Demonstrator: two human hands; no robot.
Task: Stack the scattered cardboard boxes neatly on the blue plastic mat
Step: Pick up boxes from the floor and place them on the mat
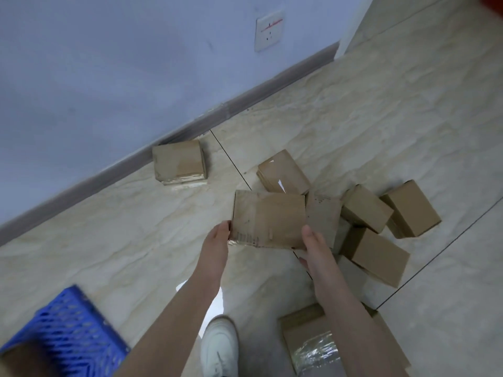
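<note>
Held box was up off the floor tiles, mid-view, top face tilted toward the camera; left hand clamped its 9 o'clock edge, thumb on the rim, fingers hidden underneath; right hand pinched the 4 o'clock corner, thumb on top, fingers below; both grips were closed on that one box.

Clock bearings below are taken from the held box, 12 pointing to the top of the view.

Blue mat lay at 8 o'clock, well apart, cut by the frame corner, blurred; a brown shape sat on its near edge, couldn't tell what it was.

Wall box sat at 10 o'clock, alone, just beside the skirting board.

Far box was at 12 o'clock, just beyond the held one; flat box at 3 o'clock, partly hidden behind it.

A cluster of three sat further out at 3 to 4 o'clock: middle box, end box, near box; packed close, whether touching couldn't be confirmed.

Taped box was at 5 o'clock, under the right forearm, shiny tape on top.

White shoe was at 6 o'clock, between the forearms; wall socket high at 12 o'clock.
</note>
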